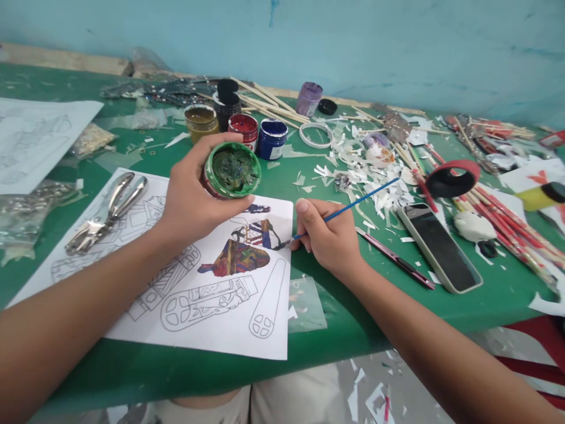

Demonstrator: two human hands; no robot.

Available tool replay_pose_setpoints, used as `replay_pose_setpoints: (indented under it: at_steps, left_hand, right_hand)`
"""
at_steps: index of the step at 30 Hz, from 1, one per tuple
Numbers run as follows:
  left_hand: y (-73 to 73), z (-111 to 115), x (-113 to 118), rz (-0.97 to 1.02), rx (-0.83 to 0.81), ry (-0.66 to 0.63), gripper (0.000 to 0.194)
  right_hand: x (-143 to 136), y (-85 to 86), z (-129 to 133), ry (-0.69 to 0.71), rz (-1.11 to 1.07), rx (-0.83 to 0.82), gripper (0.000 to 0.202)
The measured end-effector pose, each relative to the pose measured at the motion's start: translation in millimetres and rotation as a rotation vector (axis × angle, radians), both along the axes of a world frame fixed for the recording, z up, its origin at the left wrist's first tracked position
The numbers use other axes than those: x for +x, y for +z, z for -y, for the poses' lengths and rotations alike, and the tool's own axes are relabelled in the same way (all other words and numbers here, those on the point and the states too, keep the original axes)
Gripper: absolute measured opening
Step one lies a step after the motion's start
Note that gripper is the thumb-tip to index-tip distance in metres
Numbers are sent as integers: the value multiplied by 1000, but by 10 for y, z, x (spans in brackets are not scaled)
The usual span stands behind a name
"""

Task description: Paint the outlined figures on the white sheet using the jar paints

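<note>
My left hand (189, 182) is closed around an open jar of green paint (233, 171), held tilted above the paper. A thin blue paintbrush (362, 200) is pinched in my right hand (326, 235). Its dark tip meets the right side of a partly coloured figure on the printed sheet (220, 330). Several outlined shapes cover the sheet; those near the brush bear red, blue, brown and dark paint, while the lower ones are plain line drawings. A metal hole punch (106, 212) lies on the sheet's left part.
Behind the left hand stand open jars of red paint (243, 131), blue paint (272, 140) and ochre paint (202, 122). A phone (441, 247) and a pink utility knife (397, 260) lie at right, near paper scraps (388, 176), tape (454, 178) and red sticks (507, 224).
</note>
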State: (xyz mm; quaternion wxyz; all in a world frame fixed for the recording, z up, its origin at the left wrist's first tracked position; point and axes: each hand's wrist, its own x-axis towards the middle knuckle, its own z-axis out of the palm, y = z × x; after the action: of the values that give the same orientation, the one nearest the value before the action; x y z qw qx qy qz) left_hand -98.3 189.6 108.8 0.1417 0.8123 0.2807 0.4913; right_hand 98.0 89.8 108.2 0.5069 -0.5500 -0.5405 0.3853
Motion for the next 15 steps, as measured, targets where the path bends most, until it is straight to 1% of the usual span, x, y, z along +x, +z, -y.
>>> replay_pose_setpoints:
  at_steps: [5,10,15]
  left_hand:
    - [-2,-6,-6,-14,13,-4,67]
    - [1,2,-5,-10,4,-2,70]
    - [-5,-3,1,-1,-2,6,68]
  right_hand:
    - [7,-2,-2,10,17,9,58]
    - [11,-8,-4,2,-34,7,57]
    - [13,-11,-2,10,23,18,59]
